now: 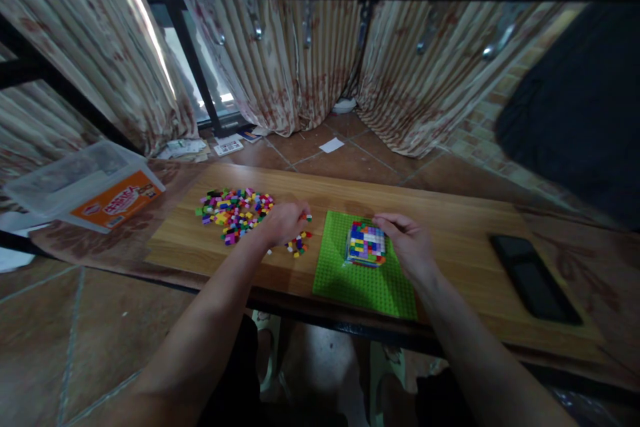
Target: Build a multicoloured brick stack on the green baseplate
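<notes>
A green studded baseplate (333,280) lies on the wooden board, and a squarish block built of many-coloured toy bricks (367,245) stands on it. My right hand (413,245) is at the block's far right corner, thumb and forefinger pinched together; whatever they hold is too small to make out. My left hand (286,221) hovers over the loose toy bricks (240,210), its fingers curled closed. Beside its fingertips shows a small white and green brick (309,218), but I cannot tell if it is gripped. A smaller cluster of bricks (299,245) lies just nearer to me.
At the left stands a clear plastic tub (75,180) with an orange label. A black phone (535,279) lies on the right of the wooden board (465,233). Patterned curtains (280,73) hang behind, below a dark bar with metal hooks. Papers lie on the tiled floor.
</notes>
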A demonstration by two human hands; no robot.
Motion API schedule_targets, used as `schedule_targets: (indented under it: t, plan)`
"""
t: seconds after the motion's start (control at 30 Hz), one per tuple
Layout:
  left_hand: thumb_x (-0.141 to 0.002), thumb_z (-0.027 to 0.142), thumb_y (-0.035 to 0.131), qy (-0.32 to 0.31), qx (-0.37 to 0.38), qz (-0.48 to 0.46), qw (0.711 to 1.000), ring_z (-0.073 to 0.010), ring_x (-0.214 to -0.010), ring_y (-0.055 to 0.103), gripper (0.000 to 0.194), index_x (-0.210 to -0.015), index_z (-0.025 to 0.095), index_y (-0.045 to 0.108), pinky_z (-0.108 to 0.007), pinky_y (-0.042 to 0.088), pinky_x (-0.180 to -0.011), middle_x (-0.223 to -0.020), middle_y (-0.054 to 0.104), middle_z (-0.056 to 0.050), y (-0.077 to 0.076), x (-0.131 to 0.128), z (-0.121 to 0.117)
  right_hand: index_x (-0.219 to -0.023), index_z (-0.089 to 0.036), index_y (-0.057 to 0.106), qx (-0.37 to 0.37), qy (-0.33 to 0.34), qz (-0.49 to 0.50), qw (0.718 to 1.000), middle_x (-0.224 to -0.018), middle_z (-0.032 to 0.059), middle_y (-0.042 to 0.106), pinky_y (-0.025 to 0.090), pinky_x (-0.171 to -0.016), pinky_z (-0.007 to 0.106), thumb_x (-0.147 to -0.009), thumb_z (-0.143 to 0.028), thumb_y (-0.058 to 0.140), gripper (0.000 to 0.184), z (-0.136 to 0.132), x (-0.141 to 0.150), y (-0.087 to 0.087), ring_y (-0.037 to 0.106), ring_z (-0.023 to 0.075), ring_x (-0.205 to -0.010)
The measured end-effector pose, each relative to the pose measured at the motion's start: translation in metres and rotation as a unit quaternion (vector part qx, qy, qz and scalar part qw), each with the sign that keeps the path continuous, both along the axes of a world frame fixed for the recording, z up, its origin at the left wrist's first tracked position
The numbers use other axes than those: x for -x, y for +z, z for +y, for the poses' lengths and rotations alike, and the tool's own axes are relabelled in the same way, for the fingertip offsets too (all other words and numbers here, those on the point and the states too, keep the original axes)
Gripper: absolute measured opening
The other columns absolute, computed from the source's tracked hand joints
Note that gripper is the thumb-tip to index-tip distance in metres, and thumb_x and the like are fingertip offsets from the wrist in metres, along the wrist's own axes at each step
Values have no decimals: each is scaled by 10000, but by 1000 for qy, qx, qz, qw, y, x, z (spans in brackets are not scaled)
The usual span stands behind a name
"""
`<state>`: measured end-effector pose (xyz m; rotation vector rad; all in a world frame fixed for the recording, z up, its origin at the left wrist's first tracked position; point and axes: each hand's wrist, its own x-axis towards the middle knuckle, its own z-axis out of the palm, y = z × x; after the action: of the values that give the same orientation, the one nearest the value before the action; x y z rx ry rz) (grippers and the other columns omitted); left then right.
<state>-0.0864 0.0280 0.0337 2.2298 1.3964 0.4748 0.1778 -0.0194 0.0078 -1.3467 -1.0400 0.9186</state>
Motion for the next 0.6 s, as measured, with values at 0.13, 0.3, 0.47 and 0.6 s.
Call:
schedule_targets:
  t: [0.13, 0.3, 0.47, 0.6]
  plan:
    - [-805, 185, 580, -23, 24, -199, 979, -148, -744, 623, 69, -871, 178, 599, -277, 482, -727, -793, 659, -11, 7, -23, -8, -804, -211, 763, -38, 8, -5, 999, -803, 35, 754, 515, -694, 312, -686, -412, 765, 233, -2, 5, 9, 669, 190, -754]
    - [-791, 191, 634, -33, 67, -399, 914, -113, -756, 611, 67, -819, 163, 580, -253, 493, -745, -793, 632, -3, 10, -66, -25, -891, -242, 756, -77, 76, -3, 994, -836, 20, 746, 522, -725, 308, -722, -382, 761, 219, -12, 12, 20, 663, 165, -759]
    - [-771, 198, 677, -34, 111, -461, 880, -104, -756, 615, 110, -834, 160, 595, -258, 508, -765, -804, 644, -5, 11, -88, -32, -891, -263, 761, -94, 110, -45, 988, -836, 7, 743, 512, -783, 321, -740, -356, 756, 177, -19, 12, 25, 659, 166, -794]
    - [-770, 212, 685, -39, 123, -467, 875, -112, -777, 631, 146, -890, 162, 618, -271, 517, -784, -835, 671, -17, 9, -94, -34, -856, -255, 761, -90, 110, -42, 989, -799, 5, 735, 507, -736, 308, -759, -367, 735, 150, -20, 10, 25, 647, 162, -750]
